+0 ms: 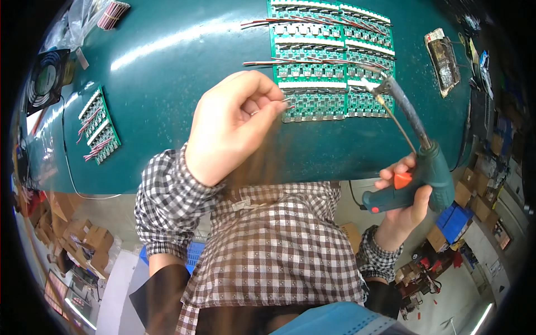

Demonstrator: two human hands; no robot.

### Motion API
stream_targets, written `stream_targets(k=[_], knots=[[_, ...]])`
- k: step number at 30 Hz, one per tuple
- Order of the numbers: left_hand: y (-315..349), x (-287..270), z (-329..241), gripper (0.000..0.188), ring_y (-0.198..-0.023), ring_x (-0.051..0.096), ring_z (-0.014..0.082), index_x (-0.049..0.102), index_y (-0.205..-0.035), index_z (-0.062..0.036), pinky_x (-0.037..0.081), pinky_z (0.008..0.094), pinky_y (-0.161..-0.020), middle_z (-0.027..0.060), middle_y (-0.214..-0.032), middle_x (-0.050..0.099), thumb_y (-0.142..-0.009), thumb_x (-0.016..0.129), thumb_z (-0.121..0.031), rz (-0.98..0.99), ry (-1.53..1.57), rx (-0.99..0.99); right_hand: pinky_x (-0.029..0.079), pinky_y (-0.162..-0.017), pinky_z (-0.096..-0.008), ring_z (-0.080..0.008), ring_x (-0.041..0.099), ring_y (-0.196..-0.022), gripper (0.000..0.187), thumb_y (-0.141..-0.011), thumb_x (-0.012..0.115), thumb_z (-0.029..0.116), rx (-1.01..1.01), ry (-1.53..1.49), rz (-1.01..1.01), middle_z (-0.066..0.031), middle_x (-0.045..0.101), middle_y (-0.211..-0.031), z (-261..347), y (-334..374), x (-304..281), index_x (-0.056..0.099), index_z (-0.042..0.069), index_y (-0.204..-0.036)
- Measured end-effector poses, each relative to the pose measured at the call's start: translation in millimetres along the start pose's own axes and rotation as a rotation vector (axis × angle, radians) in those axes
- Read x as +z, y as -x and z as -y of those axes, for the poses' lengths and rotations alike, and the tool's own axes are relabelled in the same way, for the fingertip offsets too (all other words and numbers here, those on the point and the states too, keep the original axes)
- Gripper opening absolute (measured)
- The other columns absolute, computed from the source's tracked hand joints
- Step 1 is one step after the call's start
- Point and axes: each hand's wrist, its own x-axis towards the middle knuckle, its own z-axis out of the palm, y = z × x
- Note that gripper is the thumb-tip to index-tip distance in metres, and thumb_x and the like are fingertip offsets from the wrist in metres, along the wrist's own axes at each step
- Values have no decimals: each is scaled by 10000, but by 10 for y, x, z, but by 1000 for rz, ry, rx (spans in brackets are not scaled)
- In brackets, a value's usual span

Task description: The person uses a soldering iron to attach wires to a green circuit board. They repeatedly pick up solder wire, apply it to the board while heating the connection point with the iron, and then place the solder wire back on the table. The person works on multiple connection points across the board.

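Observation:
My left hand (231,123) is closed, thumb and forefinger pinching a thin wire (288,105) at the left edge of the green circuit board panels (315,109). My right hand (406,206) grips a dark green soldering gun (440,176) by its handle, fingers near the orange-red trigger. From the gun, a grey tube and a thin brass-coloured rod reach up to a tip over the right-hand panel (365,107). The panels carry rows of white connectors. Red, black and white wires (301,62) lie across them in two lines. My left fingers partly hide the pinched wire.
A smaller board panel with short wires (100,125) lies at the left of the green table (167,95). Beyond it stand a black fan (47,81) and a wire bundle (113,15). A worn tray-like block (443,62) lies at the right. A cable hangs over the left front edge.

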Motion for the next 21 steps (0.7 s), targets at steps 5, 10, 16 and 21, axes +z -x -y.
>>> stream_targets(k=[5, 10, 16, 21], knots=[[-90, 35, -10, 59, -665, 520, 45, 620, -870, 9, 435, 195, -610, -1, -776, 605, -825, 656, 2, 18, -194, 70, 601, -733, -428, -356, 645, -939, 696, -806, 712, 429, -25, 308, -173, -194, 621, -990, 92, 112, 44, 518, -116, -1192], [-190, 29, -52, 56, -665, 513, 59, 614, -863, 9, 435, 208, -614, 6, -752, 595, -836, 646, -28, 41, -254, 57, 563, -726, -394, -295, 641, -891, 670, -855, 629, 458, -92, 489, -68, -149, 617, -909, 103, 103, 73, 496, -78, -1233], [-161, 73, 22, 77, -634, 471, 30, 605, -836, 1, 412, 190, -571, -18, -727, 563, -838, 648, -63, 36, -193, 82, 589, -703, -425, -329, 673, -792, 645, -808, 702, 386, -3, 309, -261, -168, 660, -867, 57, 117, 95, 542, -144, -1139], [-174, 260, 52, 70, -608, 546, 146, 599, -807, -45, 454, 274, -574, 47, -721, 563, -765, 654, -52, 17, -366, 174, 594, -701, -419, -326, 672, -811, 638, -813, 702, 356, 37, 244, -229, -168, 660, -884, 25, 155, 62, 527, -151, -1158]])
